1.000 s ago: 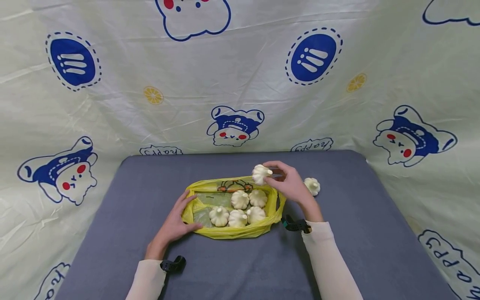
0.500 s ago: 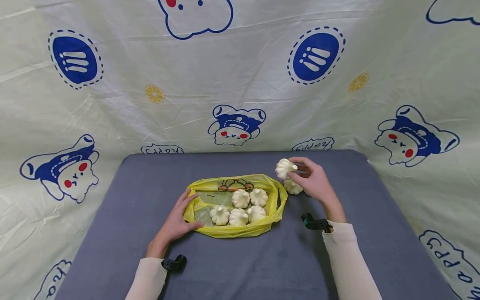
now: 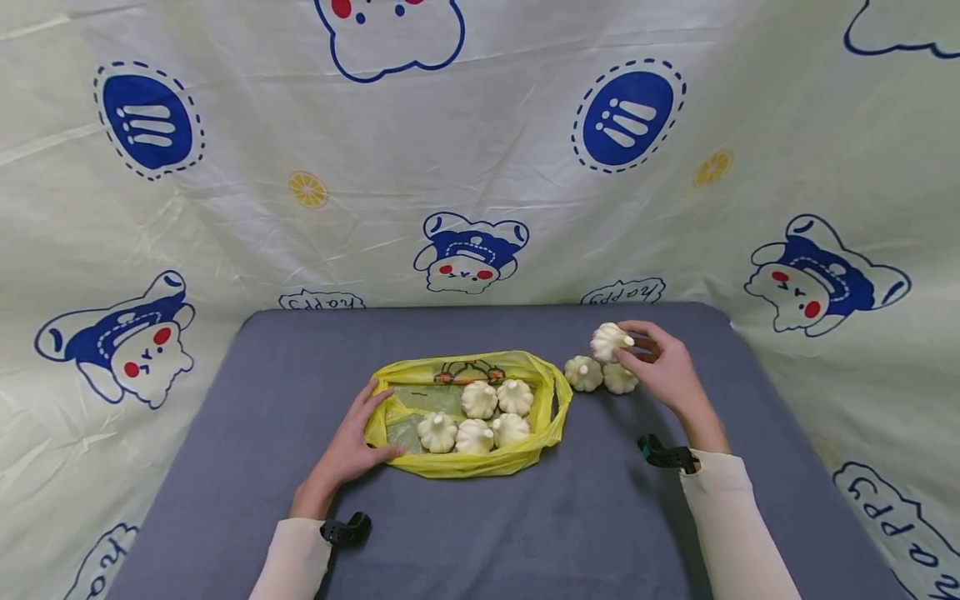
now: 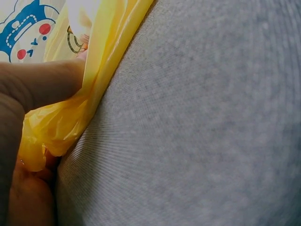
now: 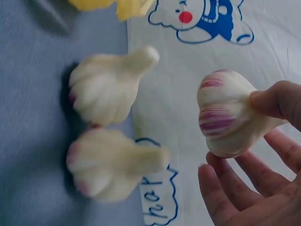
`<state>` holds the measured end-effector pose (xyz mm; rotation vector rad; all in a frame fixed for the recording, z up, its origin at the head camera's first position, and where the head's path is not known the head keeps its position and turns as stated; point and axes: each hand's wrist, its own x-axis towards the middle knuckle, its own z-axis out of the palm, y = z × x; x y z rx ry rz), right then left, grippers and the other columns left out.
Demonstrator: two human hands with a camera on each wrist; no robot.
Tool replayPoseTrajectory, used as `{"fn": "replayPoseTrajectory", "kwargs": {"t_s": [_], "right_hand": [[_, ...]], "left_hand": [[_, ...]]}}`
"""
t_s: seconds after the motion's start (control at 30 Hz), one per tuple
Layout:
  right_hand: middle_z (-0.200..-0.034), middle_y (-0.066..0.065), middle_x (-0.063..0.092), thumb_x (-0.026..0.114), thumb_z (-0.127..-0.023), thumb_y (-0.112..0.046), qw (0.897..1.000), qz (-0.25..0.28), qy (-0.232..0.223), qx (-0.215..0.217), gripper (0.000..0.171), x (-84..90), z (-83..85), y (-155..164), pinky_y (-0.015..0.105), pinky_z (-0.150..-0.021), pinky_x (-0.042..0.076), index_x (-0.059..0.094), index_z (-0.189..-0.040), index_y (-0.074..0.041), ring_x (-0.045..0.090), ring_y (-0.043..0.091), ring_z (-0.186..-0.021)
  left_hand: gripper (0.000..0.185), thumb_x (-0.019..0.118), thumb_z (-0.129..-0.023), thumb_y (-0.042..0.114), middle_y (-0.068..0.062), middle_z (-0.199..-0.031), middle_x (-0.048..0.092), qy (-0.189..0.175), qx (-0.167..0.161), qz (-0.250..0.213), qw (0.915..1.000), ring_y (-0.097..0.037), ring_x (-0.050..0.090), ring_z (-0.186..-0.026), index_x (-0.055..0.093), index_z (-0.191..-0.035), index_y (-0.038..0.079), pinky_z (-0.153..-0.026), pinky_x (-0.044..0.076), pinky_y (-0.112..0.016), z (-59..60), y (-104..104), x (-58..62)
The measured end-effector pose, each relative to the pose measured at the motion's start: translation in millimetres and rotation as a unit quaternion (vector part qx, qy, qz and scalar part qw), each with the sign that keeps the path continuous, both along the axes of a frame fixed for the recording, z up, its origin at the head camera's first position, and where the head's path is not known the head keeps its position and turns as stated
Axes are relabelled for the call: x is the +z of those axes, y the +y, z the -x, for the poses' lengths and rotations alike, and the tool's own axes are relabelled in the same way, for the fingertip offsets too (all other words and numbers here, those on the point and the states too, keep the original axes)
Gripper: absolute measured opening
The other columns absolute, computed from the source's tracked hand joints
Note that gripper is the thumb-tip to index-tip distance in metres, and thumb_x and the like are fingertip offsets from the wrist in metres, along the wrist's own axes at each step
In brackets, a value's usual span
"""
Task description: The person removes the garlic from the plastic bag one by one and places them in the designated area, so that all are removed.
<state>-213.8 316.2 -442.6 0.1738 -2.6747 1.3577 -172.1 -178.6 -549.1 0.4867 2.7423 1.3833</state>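
While a garlic bulb (image 3: 609, 341) is pinched between thumb and fingertips of the right hand (image 3: 663, 371), it is held in the air just above two more garlic bulbs (image 3: 600, 376) that lie side by side on the grey table (image 3: 487, 533), to the right of a yellow plastic bag (image 3: 551, 404). In the right wrist view the held bulb (image 5: 230, 113) is seen gripped at its rounded sides, stem end away from the palm, with purple streaks on its papery skin. The bulb is judged to be light and firm, though its dry skin may flake and slide, so a hold across the widest part is likely steadier than one on the thin stem.

The bag is held open at its left rim by the left hand (image 3: 352, 446), whose fingers are curled over the thin yellow film (image 4: 56, 125). The film is judged soft, slippery and easily crumpled. Five garlic bulbs (image 3: 480, 415) are seen lying inside it. A printed cartoon sheet (image 3: 465, 167) is hung behind the table.
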Motion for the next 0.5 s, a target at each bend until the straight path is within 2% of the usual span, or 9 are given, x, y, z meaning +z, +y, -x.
{"fn": "replayPoseTrajectory", "kwargs": {"t_s": [0.17, 0.37, 0.43, 0.5], "right_hand": [[-0.144, 0.016, 0.057, 0.067, -0.101, -0.031, 0.999, 0.005, 0.012, -0.042, 0.048, -8.6, -3.4, 16, 0.007, -0.087, 0.047, 0.057, -0.143, -0.009, 0.058, 0.031, -0.129], [-0.144, 0.016, 0.058, 0.068, -0.1, -0.033, 0.998, -0.009, 0.008, -0.063, 0.051, -12.7, -4.5, 30, 0.006, -0.087, 0.044, 0.057, -0.143, -0.009, 0.056, 0.001, -0.119], [-0.144, 0.017, 0.057, 0.068, -0.101, -0.033, 0.998, -0.011, 0.007, -0.063, 0.051, -13.3, -4.5, 34, 0.005, -0.086, 0.045, 0.057, -0.143, -0.008, 0.057, 0.005, -0.12], [-0.144, 0.019, 0.057, 0.067, -0.101, -0.032, 0.998, -0.015, 0.006, -0.062, 0.051, -14.3, -3.8, 38, 0.005, -0.085, 0.045, 0.057, -0.144, -0.007, 0.06, 0.017, -0.124]], "left_hand": [[0.091, 0.089, -0.08, 0.029, -0.018, -0.171, 0.016, 0.001, -0.001, 0.001, 1.0, -0.048, 0.019, -0.155, 0.043, -0.156, 0.009, -0.116, 0.027, -0.072, 0.0, -1, -0.2], [0.092, 0.089, -0.079, 0.028, -0.017, -0.171, 0.016, 0.0, -0.001, -0.002, 1.0, -0.047, 0.019, -0.155, 0.043, -0.156, 0.009, -0.115, 0.027, -0.072, -0.4, -1, -0.1], [0.092, 0.089, -0.08, 0.029, -0.017, -0.171, 0.016, -0.001, 0.002, -0.001, 1.0, -0.047, 0.019, -0.155, 0.043, -0.157, 0.009, -0.115, 0.027, -0.072, -0.7, 0, -0.2], [0.092, 0.089, -0.08, 0.028, -0.016, -0.172, 0.016, -0.003, 0.003, 0.0, 1.0, -0.047, 0.019, -0.155, 0.042, -0.157, 0.009, -0.116, 0.027, -0.071, -1.0, 0, 0.1]]}}
